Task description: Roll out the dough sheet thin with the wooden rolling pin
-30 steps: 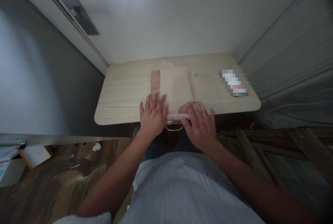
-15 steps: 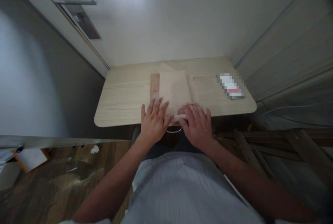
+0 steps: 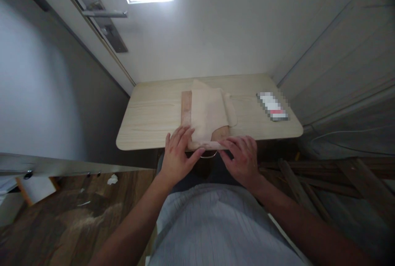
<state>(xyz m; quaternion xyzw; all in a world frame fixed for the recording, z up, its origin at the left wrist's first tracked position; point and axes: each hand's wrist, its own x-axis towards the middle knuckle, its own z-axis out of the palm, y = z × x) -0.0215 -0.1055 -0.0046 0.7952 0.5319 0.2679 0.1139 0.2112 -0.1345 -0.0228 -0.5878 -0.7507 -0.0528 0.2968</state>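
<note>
Pale sheet [image 3: 206, 111], thin, limp-looking: lay on a wooden board [image 3: 186, 103], leaving a strip of wood bare at left and a patch at near right. A lower layer [image 3: 231, 111] of like colour showed beyond its right side.

Pale roll [image 3: 212, 145]: lay crosswise along the board's near edge; whether a turned edge of the sheet or a separate rod could not be told.

Left hand [image 3: 177, 150]: fingers spread on the near left corner of the board, thumb reaching toward the roll. Right hand [image 3: 242, 157]: fingers bent over the roll's right end, thumb on the near side; whether it gripped or merely rested could not be told. Hands apart, the roll between them.

Handling note, by judgement: even pressure from both hands suited the roll, kept square to the edge, with the sheet smooth beneath; uneven force risked skewing or creasing it.

Wire handle [image 3: 209, 156]: jutted from the near side between the thumbs, a likely snag.

Table [image 3: 148, 113]: light wood-grain; its near edge, close under the hands, left little support there.

Phone-like object [image 3: 271, 105], blurred: far right on the table, well apart, hindering nothing.
</note>
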